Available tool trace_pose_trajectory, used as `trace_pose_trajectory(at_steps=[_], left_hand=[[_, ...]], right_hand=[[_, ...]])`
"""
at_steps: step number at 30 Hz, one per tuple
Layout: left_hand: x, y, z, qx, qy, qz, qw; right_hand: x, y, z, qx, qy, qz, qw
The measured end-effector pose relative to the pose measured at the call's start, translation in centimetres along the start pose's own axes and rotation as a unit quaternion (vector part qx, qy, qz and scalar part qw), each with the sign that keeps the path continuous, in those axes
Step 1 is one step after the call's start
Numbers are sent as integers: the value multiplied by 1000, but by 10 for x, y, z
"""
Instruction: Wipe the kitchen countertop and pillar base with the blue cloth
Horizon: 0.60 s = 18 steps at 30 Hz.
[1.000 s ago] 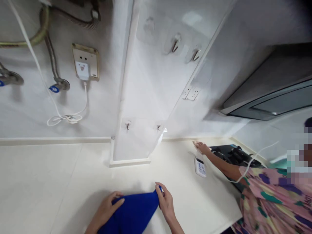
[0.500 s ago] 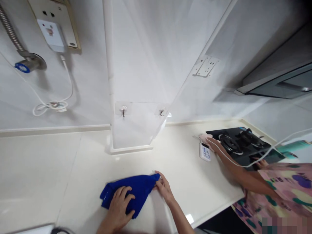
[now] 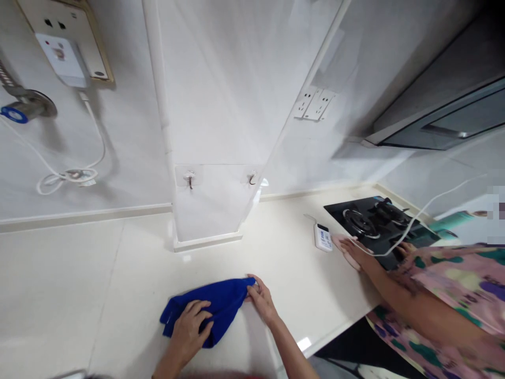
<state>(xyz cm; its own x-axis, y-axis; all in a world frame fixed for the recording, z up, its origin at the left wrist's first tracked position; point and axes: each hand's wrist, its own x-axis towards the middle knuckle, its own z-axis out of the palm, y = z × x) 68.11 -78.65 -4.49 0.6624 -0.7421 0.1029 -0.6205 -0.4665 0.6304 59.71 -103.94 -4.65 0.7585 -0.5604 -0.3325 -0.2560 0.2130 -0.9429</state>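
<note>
Blue cloth point(image 3: 223, 308) lies folded on the white worktop point(image 3: 134, 295), in front of the base of the pillar point(image 3: 213, 200). Left hand point(image 3: 193, 326): palm down on the cloth, fingers spread and slightly bent. Right hand point(image 3: 259, 297): fingers closed on the cloth's pointed far-right corner, thumb and fingertips pinching it. A white device point(image 3: 323, 238) with a dark strip sits on the worktop to the right, apart from the cloth. Beyond it is a black hob point(image 3: 374, 221). Another person's hand point(image 3: 355, 251) presses a pale pink cloth point(image 3: 344, 253) on the worktop between device and hob.
</note>
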Motion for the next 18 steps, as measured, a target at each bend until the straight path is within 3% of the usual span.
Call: trace_pose_trajectory(at_steps=[4,8,14,18], left_hand=[[10,-6,-14,-97,-21,-38,994],[16,4,-37,-175,-12,-131,976],[23,32,-85,-333,6,-173,927],[41,9,-75,-302,47,-212,928]], right_hand=[[-2,-3,3,11,8,-3,1000],[-11,-14,4,22,7,20,1000],[-25,-54,0,85,-110,59,989],[-1,-60,2,36,-86,20,995]])
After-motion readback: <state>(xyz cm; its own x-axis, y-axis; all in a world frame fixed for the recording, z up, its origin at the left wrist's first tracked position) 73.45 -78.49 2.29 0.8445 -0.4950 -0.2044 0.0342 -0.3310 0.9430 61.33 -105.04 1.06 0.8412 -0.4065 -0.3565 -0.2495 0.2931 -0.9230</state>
